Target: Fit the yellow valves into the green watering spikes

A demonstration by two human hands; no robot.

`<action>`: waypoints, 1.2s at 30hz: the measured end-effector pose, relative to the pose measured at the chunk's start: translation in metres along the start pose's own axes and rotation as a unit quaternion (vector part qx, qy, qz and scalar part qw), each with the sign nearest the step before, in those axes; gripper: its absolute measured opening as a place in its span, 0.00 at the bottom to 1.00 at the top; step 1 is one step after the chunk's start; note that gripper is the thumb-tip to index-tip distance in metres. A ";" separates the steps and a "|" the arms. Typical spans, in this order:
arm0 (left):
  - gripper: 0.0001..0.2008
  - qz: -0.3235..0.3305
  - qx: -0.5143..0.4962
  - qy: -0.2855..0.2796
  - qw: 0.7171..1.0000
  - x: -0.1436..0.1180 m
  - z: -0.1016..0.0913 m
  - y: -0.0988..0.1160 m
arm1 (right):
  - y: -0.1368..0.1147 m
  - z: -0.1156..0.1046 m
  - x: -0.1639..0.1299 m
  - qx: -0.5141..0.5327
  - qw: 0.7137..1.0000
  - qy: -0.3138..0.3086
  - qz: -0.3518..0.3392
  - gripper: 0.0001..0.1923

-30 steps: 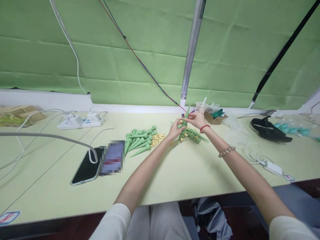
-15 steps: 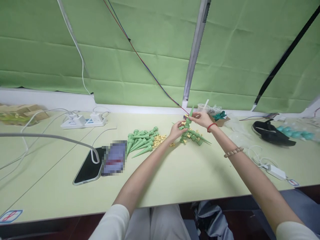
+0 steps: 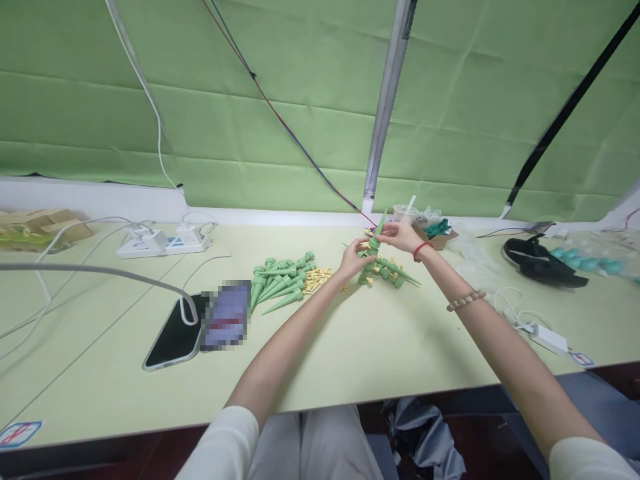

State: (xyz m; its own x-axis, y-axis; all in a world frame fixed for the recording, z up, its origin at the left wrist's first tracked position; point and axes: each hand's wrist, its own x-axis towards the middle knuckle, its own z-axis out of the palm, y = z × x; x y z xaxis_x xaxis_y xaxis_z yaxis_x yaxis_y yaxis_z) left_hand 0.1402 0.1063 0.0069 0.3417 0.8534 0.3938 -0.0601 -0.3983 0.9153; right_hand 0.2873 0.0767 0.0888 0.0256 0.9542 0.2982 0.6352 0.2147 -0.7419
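The right hand (image 3: 403,235) was pinched shut on a green spike (image 3: 379,230) that pointed up toward 1 o'clock. The left hand (image 3: 354,258) was just beside it at 8 o'clock, with its fingers closed on a small yellow piece (image 3: 365,245) by the fat end of the spike. Both hands were held up over the far part of the pale table (image 3: 380,340).

Right under the hands lay a small heap of green spikes (image 3: 387,270) with yellow bits mixed in. At 9 o'clock from the left hand lay a bigger pile of green spikes (image 3: 280,280), and a little pile of yellow pieces (image 3: 316,279) lay just beside it. Farther off at 8 o'clock a black phone (image 3: 173,337) lay flat. At 3 o'clock, well apart, sat a black headset (image 3: 543,260).
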 end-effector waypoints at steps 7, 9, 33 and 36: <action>0.21 0.003 0.005 0.005 1.000 0.002 -0.001 -0.004 | -0.002 0.002 -0.001 0.005 1.000 -0.008 -0.014 0.17; 0.22 0.008 0.003 0.007 1.000 0.003 -0.002 -0.006 | -0.002 0.002 -0.001 0.008 1.000 0.001 0.008 0.23; 0.27 0.013 0.032 -0.018 0.999 -0.003 -0.008 -0.006 | -0.004 -0.012 -0.013 -0.010 0.998 -0.034 0.054 0.40; 0.31 0.009 0.063 -0.019 0.998 -0.010 -0.017 0.001 | -0.003 -0.018 -0.022 -0.039 0.998 -0.006 0.042 0.38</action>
State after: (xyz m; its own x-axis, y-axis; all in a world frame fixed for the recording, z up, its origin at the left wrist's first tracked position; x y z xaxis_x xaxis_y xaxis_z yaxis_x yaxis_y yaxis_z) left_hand 0.1207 0.1032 0.0058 0.3773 0.8333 0.4040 0.0504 -0.4541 0.8896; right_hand 0.2984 0.0509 0.0956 0.0727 0.9707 0.2291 0.6888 0.1172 -0.7154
